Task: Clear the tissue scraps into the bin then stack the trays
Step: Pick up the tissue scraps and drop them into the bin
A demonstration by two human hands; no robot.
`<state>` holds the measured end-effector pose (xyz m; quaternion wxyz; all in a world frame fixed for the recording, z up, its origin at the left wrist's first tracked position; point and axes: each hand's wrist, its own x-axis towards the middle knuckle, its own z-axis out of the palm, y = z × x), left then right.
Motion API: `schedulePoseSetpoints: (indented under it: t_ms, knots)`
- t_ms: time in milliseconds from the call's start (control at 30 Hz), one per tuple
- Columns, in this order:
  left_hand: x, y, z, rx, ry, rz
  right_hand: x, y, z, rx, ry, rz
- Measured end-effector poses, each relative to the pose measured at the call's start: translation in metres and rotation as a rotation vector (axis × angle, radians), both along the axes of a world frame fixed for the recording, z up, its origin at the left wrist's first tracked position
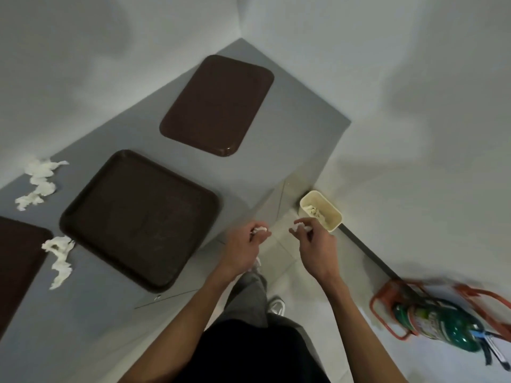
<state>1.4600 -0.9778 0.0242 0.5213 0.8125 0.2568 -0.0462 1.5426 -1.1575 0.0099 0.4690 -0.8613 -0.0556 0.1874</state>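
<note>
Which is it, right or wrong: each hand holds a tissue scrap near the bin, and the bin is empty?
Wrong: the head view shows tissue already inside the bin. The left hand and right hand each hold a scrap near it.

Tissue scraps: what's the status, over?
Left hand and right hand each pinch a scrap near the bin. Two scrap piles on counter. Trays unstacked. Nothing blocks bin.

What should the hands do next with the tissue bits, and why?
Probably move the right hand over the bin and drop its tissue scrap. That hand is right by the bin, which already holds tissue; the left hand grips a second scrap to drop next.
</note>
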Motion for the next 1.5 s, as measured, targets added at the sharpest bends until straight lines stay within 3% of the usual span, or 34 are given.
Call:
schedulePoseSetpoints:
  t_ms: [167, 533, 833, 1067, 1300, 1500]
  knots:
    - [0.066, -0.014, -0.028, -0.081, 0.031, -0.005, 0.063, -0.024, -0.029, -0.025, 0.018, -0.058]
    - [0.208, -0.057, -0.118, -0.029, 0.191, -0.124, 0.189, -0.081, -0.111, -0.174, 0.095, -0.185]
    - [0.253, -0.111, -0.268, -0.159, 0.338, 0.2, 0.246, -0.118, -0.241, -0.256, 0.234, -0.179]
    - [0.294, -0.151, -0.357, -0.207, 0.333, 0.414, 0.278, -0.137, -0.36, -0.31, 0.285, -0.103]
    - [0.338, -0.16, -0.449, -0.122, 0.376, 0.382, 0.304, -0.141, -0.437, -0.339, 0.265, -0.051]
    - [0.355, -0.159, -0.473, -0.117, 0.457, 0.282, 0.319, -0.14, -0.457, -0.403, 0.258, 0.09]
